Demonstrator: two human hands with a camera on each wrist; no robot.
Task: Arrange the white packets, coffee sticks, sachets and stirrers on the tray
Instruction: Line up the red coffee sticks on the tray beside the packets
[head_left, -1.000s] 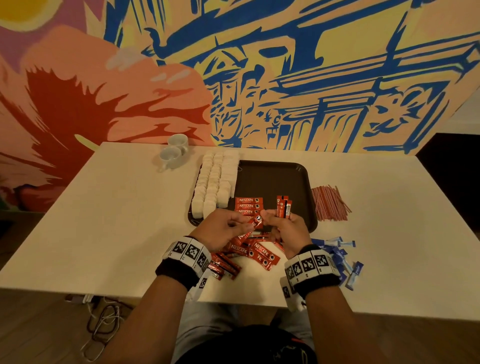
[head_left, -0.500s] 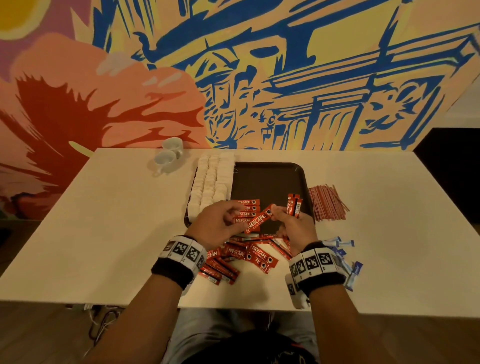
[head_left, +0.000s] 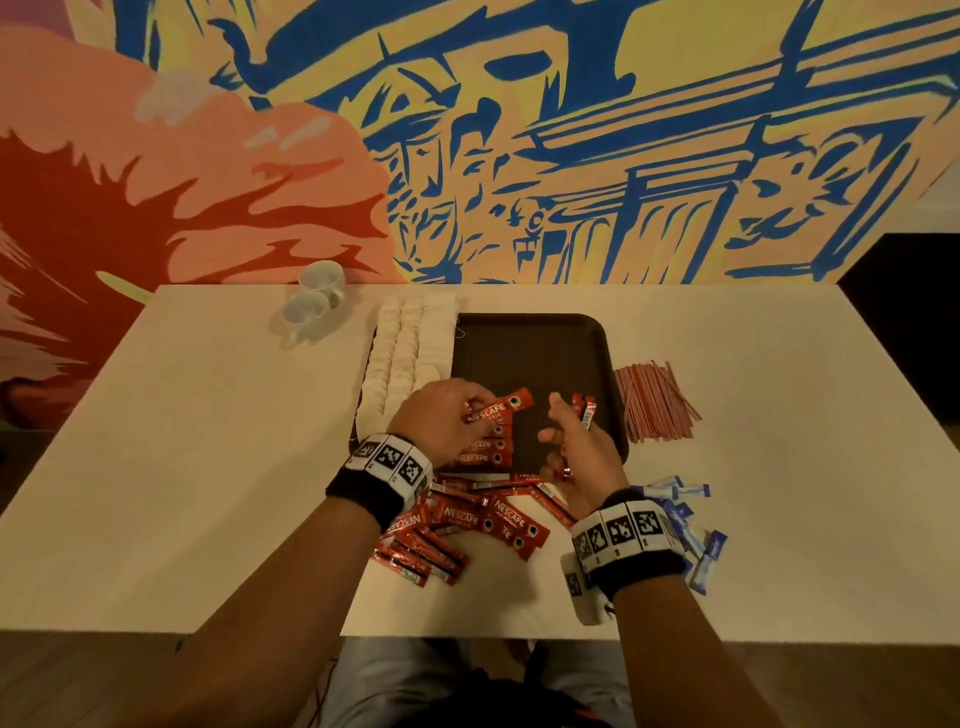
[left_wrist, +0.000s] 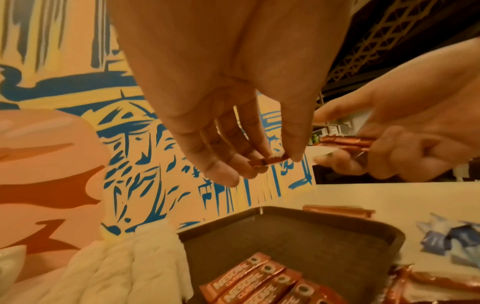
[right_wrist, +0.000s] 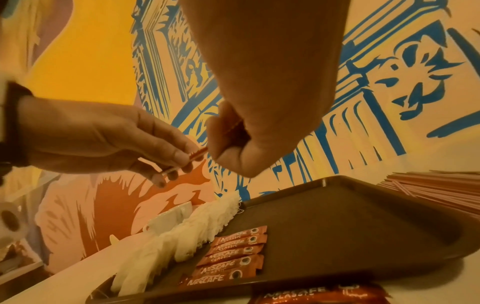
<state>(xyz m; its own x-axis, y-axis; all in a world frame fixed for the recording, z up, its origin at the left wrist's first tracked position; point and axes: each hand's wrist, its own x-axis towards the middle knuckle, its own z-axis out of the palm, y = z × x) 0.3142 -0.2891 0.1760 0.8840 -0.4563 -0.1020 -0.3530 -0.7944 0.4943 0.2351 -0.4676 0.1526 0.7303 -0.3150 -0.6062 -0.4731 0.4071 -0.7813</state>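
- Over the tray (head_left: 602, 364), the left hand (head_left: 441, 421) pinches one red coffee stick (head_left: 500, 409) by its end and holds it up in the air.
- Just beside it, the right hand (head_left: 576, 447) has its fingers curled round a few more sticks (head_left: 586, 408), gripped tight.
- White packets (head_left: 402, 358) sit in neat rows along the left side of the tray. That part looks done.
- A short row of sticks (right_wrist: 231, 257) lies flat on the tray next to the packets. I think the stick in the air goes on this row.
- Lots of sticks are in a pile (head_left: 467, 525) on the table (head_left: 208, 467), near the person.
- Red stirrers (head_left: 654, 402) lie on the table, right of the tray.
- Blue sachets (head_left: 691, 525) lie on the table too, by the right wrist.
- So a lot is left: most sticks, all stirrers, all sachets.
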